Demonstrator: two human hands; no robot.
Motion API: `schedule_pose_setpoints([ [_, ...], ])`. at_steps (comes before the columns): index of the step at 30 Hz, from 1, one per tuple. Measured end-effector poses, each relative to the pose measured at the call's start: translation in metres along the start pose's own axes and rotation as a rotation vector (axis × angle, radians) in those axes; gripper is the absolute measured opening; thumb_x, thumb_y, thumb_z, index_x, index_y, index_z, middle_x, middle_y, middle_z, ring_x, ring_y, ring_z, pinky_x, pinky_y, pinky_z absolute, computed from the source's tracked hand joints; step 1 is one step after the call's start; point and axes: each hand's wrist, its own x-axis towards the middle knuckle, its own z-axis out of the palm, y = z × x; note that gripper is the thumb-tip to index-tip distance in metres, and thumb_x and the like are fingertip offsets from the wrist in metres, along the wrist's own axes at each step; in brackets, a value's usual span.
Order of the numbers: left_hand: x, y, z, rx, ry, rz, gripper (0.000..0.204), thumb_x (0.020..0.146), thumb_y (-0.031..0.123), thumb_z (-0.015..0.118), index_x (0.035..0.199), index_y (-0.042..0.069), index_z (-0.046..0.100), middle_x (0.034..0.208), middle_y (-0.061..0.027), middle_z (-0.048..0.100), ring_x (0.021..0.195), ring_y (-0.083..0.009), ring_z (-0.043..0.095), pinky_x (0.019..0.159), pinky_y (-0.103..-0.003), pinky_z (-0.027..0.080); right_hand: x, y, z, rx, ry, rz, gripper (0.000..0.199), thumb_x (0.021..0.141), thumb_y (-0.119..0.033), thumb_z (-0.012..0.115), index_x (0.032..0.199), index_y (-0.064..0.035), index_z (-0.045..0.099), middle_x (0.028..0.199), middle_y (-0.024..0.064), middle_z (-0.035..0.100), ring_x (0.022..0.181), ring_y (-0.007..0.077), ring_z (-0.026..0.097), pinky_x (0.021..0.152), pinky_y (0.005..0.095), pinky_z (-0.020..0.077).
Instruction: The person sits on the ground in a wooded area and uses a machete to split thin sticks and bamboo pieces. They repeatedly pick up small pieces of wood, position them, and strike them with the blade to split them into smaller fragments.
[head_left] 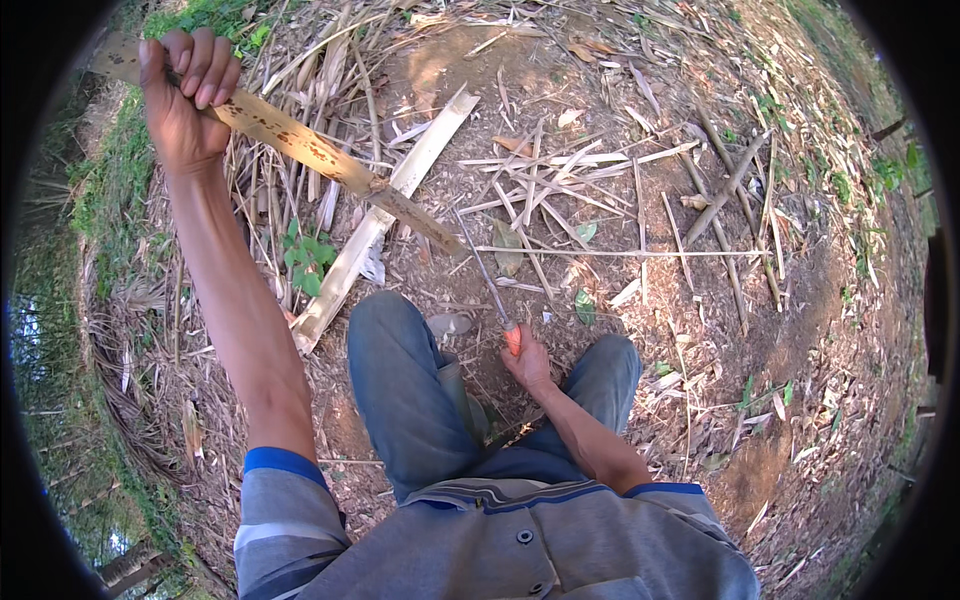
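Note:
My left hand (192,105), raised at the upper left, is wrapped round a long split piece of bamboo (300,145) with brown blotches. The bamboo slants down to the right, its far end near the middle of the view. Beneath it, a paler split bamboo length (345,270) lies crosswise on the ground. My right hand (527,364), between my knees, grips the orange handle of a long thin-bladed knife (487,276). The blade points up and left, its tip close to the bamboo's lower end; whether they touch I cannot tell.
Several thin bamboo strips (560,180) lie crossed on the ground ahead. Darker sticks (725,195) are to their right. Dry stalks and leaf litter (290,190) cover the left side, with a small green plant (308,258) near my left knee (390,330).

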Motion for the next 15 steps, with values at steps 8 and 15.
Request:
schedule_pose_setpoints([
  [8, -0.016, 0.015, -0.017, 0.057, 0.086, 0.061, 0.04, 0.097, 0.04, 0.042, 0.075, 0.006, 0.046, 0.058, 0.0031, 0.033, 0.05, -0.0071, 0.033, 0.046, -0.021, 0.034, -0.012, 0.016, 0.01, 0.207, 0.056, 0.097, 0.04, 0.07, -0.024, 0.065, 0.103, -0.0033, 0.056, 0.089, 0.0223, 0.063, 0.085, 0.0385, 0.061, 0.075, 0.0446, 0.048],
  [15, 0.001, 0.01, 0.025, 0.363, 0.373, 0.336, 0.046, 0.097, 0.043, 0.042, 0.117, 0.002, 0.043, 0.061, -0.0002, 0.045, 0.057, -0.01, 0.047, 0.052, -0.023, 0.044, -0.009, -0.052, -0.042, 0.822, 0.225, -0.03, 0.02, 0.083, -0.016, 0.064, 0.09, -0.0026, 0.052, 0.062, 0.0028, 0.053, 0.047, 0.0094, 0.051, 0.042, 0.0256, 0.0415],
])
